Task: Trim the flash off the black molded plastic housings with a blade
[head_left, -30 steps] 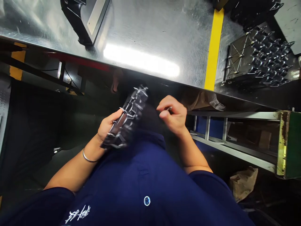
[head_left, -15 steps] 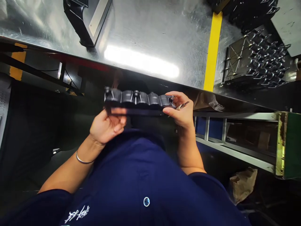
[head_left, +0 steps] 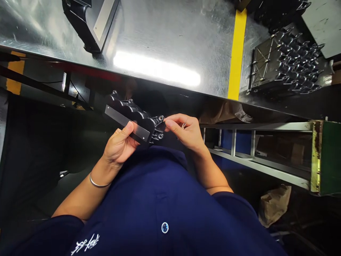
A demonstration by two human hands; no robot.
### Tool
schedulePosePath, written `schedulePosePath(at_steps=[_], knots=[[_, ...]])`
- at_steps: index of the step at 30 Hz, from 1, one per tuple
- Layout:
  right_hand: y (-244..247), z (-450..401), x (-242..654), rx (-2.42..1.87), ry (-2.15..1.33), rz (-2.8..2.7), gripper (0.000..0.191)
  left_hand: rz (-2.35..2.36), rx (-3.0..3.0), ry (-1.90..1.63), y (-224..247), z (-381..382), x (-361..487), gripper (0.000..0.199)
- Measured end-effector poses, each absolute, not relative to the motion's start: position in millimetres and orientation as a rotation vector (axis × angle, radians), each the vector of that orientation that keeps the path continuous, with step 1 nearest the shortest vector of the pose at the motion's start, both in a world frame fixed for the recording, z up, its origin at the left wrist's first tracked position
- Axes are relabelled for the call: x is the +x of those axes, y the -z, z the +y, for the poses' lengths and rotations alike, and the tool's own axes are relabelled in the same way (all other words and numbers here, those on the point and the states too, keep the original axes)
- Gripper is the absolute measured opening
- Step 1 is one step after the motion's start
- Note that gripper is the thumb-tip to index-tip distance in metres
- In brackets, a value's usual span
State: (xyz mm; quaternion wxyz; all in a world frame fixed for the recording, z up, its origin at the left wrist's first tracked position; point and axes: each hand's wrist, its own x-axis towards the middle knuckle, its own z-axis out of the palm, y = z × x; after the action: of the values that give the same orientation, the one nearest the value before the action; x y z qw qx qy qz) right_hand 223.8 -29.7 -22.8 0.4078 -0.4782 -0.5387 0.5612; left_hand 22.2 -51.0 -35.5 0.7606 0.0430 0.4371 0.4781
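A black moulded plastic part (head_left: 133, 115) with a scalloped side, ringed screw lugs and a flat grey strip along one face is held tilted in front of my body. My left hand (head_left: 119, 144) grips it from below, the thumb pressed on the strip. At the part's right end, beside a lug, my right hand (head_left: 185, 131) is closed with thumb and fingertips pinched together. A small shiny metal piece (head_left: 184, 124) shows among its fingers; its kind cannot be made out. Whether the pinched fingertips touch the lug is unclear.
Beyond my hands runs a metal worktable (head_left: 170, 35) with a yellow tape strip (head_left: 237, 53). Similar black parts (head_left: 287, 64) stand stacked at its right. A larger black housing (head_left: 87, 25) lies at the left. A grey metal frame (head_left: 255, 169) and a paper bag (head_left: 274, 206) are lower right.
The part has been turned so its strip faces me and its right end tips downward. My left thumb now lies on the strip. My right hand has let go of the end and shifted left, pinching.
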Motion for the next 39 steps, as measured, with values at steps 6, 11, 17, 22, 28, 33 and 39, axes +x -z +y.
schedulePosePath(at_steps=[6,11,17,22,28,33,39], knots=[[21,-27,225,-1.260,-1.409,-1.444,0.028,0.888,0.019,-1.100,40,-53,24,0.025],[26,-30,219,-1.194,-1.354,-1.590,0.031,0.876,-0.064,-1.041,34,-49,28,0.027],[36,-14,252,-1.494,-0.754,-1.751,0.027,0.840,-0.026,-1.008,39,-52,21,0.021],[21,-15,264,-1.382,-0.631,-2.032,0.028,0.708,0.172,-0.880,45,-57,13,0.018],[7,-27,239,-0.758,-0.764,-2.328,0.055,0.647,0.312,-0.781,40,-57,17,0.023],[19,-22,238,-0.751,-0.464,-2.322,0.060,0.657,0.246,-0.802,39,-57,21,0.022],[25,-20,238,-0.753,-0.254,-2.292,0.063,0.696,0.191,-0.841,41,-58,21,0.023]])
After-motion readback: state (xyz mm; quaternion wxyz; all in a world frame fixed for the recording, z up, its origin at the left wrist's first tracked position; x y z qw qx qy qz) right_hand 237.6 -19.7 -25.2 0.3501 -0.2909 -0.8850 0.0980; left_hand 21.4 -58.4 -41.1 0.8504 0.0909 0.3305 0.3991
